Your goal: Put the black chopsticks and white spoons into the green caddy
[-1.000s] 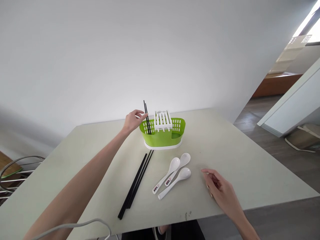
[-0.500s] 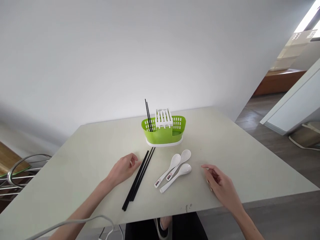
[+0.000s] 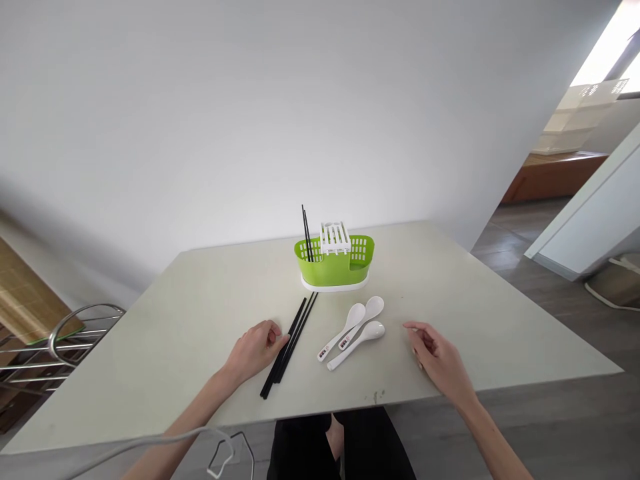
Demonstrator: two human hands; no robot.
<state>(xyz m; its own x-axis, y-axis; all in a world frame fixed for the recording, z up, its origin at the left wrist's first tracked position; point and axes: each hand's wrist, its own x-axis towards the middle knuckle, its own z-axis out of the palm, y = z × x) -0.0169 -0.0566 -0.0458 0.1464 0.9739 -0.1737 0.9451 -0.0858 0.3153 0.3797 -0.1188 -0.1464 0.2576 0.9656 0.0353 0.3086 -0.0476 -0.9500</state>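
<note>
A small bunch of black chopsticks (image 3: 287,350) lies on the pale counter (image 3: 215,287), slanting away from the person. The left hand (image 3: 256,348) is just beside them, on their left side. Its fingers are curled in, and the thumb tip comes right up to the edge of the bunch. I cannot tell if the fingers are grasping a chopstick or only close to it.

The right hand (image 3: 440,358) is low over the right part of the counter, to the right of the spoons. Its fingers are loosely bent, with a gap by the thumb, and they hold nothing.

Three white spoons (image 3: 367,333) lie between the chopsticks and the right hand. Their round ends point away from the person, and their handles point back. Two have little marks on their handles and lie so close that they seem to cross.

Farther back, near the wall (image 3: 330,120), is a green cutlery basket (image 3: 330,273) with holes in its sides and a white base. A white slatted rack (image 3: 335,239) is on its middle. Two more black chopsticks (image 3: 307,230) stand in its left part, leaning a bit left. A pale cable (image 3: 155,439) runs across the left arm.
</note>
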